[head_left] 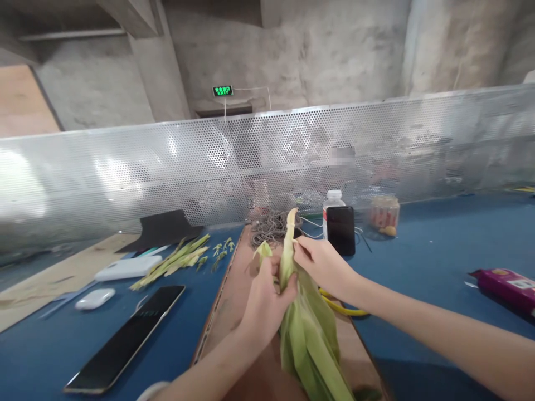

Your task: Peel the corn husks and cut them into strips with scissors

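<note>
A long bundle of green corn husks (307,328) runs from the front edge of the view up to a pale, narrow tip. My left hand (271,292) is closed around the narrow part of the bundle, thumb and fingers pressed together. Slightly higher and to the right, my right hand (320,259) pinches the husk near its tip; those fingertips are partly hidden. A short loose husk end (263,250) sticks up beside my left fingers. Under both hands lies a brown board (234,312).
Left on the blue table are a dark phone (129,337), a white earphone case (95,299), a white power bank (125,268) and husk strips (175,262). Grey cord (270,228), a bottle (333,196), an upright phone (340,231) and a jar (383,211) stand farther back. A purple packet (507,287) lies right.
</note>
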`<control>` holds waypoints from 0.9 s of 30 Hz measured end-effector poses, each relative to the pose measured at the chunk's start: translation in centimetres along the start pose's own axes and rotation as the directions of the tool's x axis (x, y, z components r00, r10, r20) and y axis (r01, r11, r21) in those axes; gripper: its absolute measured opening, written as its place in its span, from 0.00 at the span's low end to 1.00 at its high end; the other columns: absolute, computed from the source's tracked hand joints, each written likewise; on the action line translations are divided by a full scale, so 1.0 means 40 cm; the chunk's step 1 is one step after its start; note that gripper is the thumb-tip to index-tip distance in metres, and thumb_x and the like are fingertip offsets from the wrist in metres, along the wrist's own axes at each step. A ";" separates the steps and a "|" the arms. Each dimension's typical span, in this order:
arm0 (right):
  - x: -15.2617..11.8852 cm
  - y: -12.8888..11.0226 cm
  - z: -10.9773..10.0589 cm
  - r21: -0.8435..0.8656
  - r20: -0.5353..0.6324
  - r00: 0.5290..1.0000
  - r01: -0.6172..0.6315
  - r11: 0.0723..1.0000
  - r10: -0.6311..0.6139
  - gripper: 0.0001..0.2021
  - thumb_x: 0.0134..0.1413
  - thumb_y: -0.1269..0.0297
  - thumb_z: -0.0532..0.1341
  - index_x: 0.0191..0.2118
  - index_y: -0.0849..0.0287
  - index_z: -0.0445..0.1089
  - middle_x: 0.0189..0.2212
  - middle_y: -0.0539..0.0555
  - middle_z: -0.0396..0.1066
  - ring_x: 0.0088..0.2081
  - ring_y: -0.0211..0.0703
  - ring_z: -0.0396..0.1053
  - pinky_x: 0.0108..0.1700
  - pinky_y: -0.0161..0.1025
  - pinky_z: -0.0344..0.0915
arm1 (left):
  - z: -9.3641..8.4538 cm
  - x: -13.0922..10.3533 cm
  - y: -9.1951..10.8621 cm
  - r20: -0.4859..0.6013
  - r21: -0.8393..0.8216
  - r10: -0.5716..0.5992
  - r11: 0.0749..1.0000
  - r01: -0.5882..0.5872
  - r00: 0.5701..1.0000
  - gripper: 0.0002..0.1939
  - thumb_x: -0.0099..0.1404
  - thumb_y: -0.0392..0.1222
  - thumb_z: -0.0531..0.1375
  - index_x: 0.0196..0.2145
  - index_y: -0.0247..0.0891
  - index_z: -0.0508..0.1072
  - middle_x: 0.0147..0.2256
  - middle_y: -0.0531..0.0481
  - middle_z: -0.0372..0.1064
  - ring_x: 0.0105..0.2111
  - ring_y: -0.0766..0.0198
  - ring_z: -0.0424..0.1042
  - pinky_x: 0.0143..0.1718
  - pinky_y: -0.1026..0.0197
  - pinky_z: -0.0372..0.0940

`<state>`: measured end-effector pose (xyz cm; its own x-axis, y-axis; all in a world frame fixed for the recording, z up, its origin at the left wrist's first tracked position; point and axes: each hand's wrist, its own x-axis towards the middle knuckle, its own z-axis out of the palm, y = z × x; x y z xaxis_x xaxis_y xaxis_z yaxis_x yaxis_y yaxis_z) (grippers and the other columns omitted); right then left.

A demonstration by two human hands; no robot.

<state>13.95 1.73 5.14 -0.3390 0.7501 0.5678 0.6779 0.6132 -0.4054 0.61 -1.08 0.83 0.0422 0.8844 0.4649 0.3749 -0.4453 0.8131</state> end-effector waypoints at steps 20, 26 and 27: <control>0.007 0.013 0.006 0.117 0.055 0.998 -0.019 0.993 0.013 0.12 0.57 0.65 0.45 0.23 0.59 0.53 0.17 0.45 0.54 0.20 0.32 0.51 0.22 0.31 0.48 | -0.010 0.023 -0.029 0.014 0.033 0.075 0.997 -0.075 0.997 0.12 0.58 0.40 0.52 0.40 0.37 0.64 0.37 0.47 0.70 0.38 0.60 0.68 0.41 0.59 0.60; 0.000 0.021 0.016 0.089 -0.031 0.999 -0.023 0.996 0.026 0.12 0.54 0.68 0.46 0.20 0.58 0.50 0.17 0.44 0.52 0.20 0.32 0.49 0.23 0.31 0.47 | -0.005 0.018 -0.011 0.046 -0.054 0.038 0.998 -0.035 0.998 0.13 0.60 0.43 0.50 0.42 0.37 0.65 0.39 0.46 0.69 0.39 0.61 0.68 0.41 0.61 0.61; 0.001 0.025 0.018 0.095 -0.046 0.998 -0.035 0.995 0.040 0.13 0.54 0.68 0.46 0.20 0.58 0.50 0.17 0.44 0.52 0.20 0.32 0.49 0.23 0.31 0.48 | -0.004 0.020 -0.010 0.062 -0.099 0.018 0.995 -0.011 0.998 0.15 0.60 0.44 0.50 0.43 0.36 0.65 0.39 0.46 0.69 0.39 0.61 0.68 0.40 0.61 0.61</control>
<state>14.15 2.57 4.23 -0.2817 0.7616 0.5836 0.6241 0.6074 -0.4915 0.35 -0.22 0.93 0.1061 0.8834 0.4565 0.2808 -0.4671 0.8384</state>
